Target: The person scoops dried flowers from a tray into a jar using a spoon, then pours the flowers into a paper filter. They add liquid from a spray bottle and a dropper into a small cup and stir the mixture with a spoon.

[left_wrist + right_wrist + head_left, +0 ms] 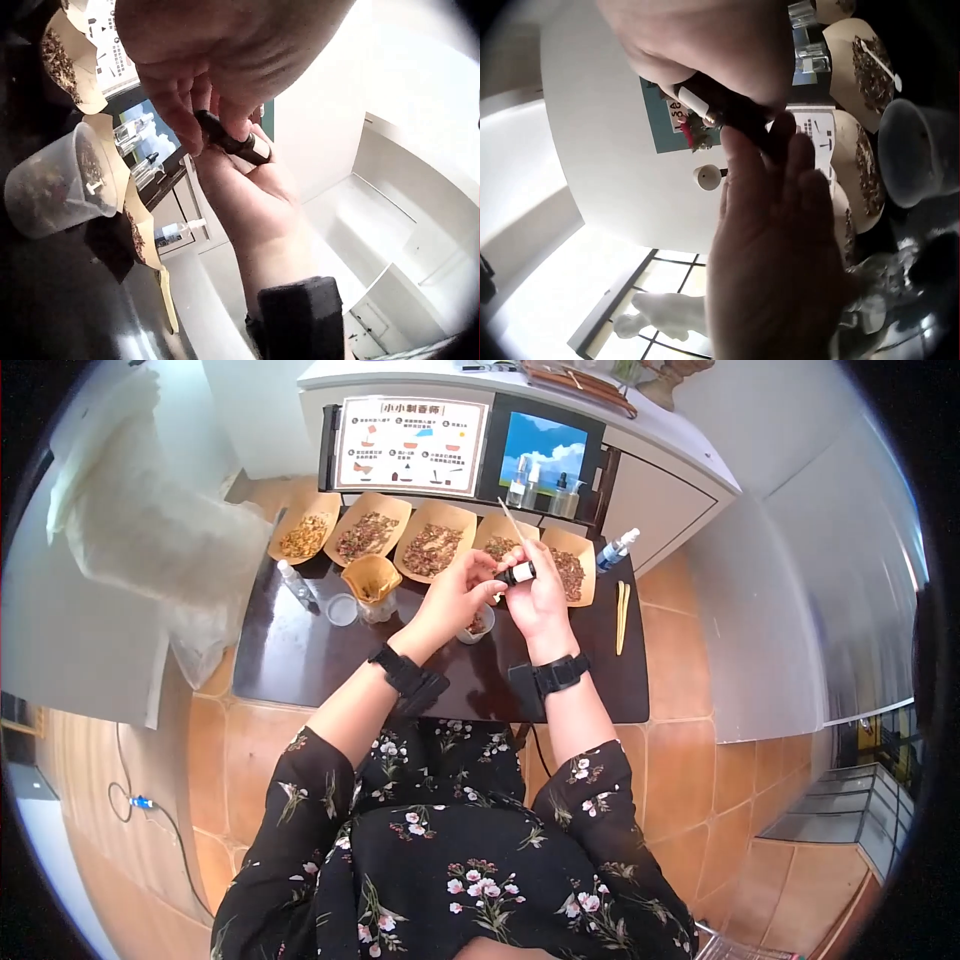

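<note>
My right hand (540, 595) grips a small dark bottle (519, 573) with a white label, lying tilted across the fingers. The left hand (462, 592) pinches the bottle's black cap end (209, 121) between thumb and fingers. Below both hands stands a translucent plastic cup (52, 187) with dried bits inside, partly hidden by them in the head view. Past the right fingertips a thin pale stick (511, 520) overlaps a paper tray. In the right wrist view a small white spoon (881, 66) shows over a tray of dried bits.
Several paper trays (408, 523) of dried plant bits line the dark table's (300, 680) back. A glass jar (378, 608) with a paper funnel (370, 575), a round lid (342, 609) and a spray bottle (297, 586) stand left. Right are a blue bottle (616, 550) and yellow tongs (622, 618).
</note>
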A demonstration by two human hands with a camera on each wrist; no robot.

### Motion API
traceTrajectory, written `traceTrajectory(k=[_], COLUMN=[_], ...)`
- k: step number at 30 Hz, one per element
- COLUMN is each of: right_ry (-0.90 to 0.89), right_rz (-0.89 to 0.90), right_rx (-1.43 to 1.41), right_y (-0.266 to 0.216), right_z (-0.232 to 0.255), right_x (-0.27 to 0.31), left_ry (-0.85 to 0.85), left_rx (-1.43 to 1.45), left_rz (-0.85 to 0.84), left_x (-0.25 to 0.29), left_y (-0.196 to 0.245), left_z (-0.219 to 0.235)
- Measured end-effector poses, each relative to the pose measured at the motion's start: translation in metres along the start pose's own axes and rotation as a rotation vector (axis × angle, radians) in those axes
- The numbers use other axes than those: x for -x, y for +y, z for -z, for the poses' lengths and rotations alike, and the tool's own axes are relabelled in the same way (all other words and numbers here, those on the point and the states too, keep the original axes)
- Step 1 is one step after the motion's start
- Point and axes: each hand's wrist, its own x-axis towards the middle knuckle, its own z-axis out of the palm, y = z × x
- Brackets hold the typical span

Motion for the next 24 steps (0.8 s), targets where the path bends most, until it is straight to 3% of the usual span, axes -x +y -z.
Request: traceTrajectory(k=[3, 6, 7, 9, 10, 11, 14, 18, 21, 23, 24], right_ry=[0.003, -0.111, -0.105, -0.292, -0.282, -0.270, -0.359, -0.230, 0.089, 0.248, 0.301], right_rz=[0.047, 0.195, 0.197, 0.198, 0.118, 0.122, 0.154, 0.226, 0.481, 0.577, 0.528], right_rx=[0.139, 0.971, 0.972, 1.291, 1.235, 1.239, 1.596, 1.572, 1.307, 1.280, 1.254], right_y=[0.000, -0.015, -0.017, -0.025, -0.027, -0.035, -0.050, -0.061, -0.074, -0.101, -0.113], right_z=[0.010, 0.018, 0.021, 0.019, 0.018, 0.016, 0.009, 0.023, 0.094, 0.135, 0.148], right_x=[0.000, 0.003, 0.005, 0.014, 0.018, 0.022, 0.034, 0.042, 0.013, -0.005, -0.007], left_ry=[0.029, 0.164, 0.158, 0.097, 0.092, 0.081, -0.010, -0.050, 0.025, 0.061, 0.129], left_rx=[-0.054, -0.228, -0.227, -0.283, -0.392, -0.388, -0.440, -0.301, -0.304, -0.306, -0.304], left_rz=[0.012, -0.024, -0.024, -0.108, -0.171, -0.174, -0.067, -0.176, -0.188, -0.190, -0.179], left_x=[-0.003, -0.002, -0.002, -0.002, 0.000, 0.000, 0.002, 0.000, 0.004, 0.006, 0.007], left_y=[-0.008, -0.003, -0.001, 0.009, 0.015, 0.017, 0.025, 0.019, 0.025, 0.016, 0.012], left_z=[0.005, 0.008, 0.008, 0.006, 0.005, 0.001, -0.008, -0.021, -0.018, -0.008, -0.002])
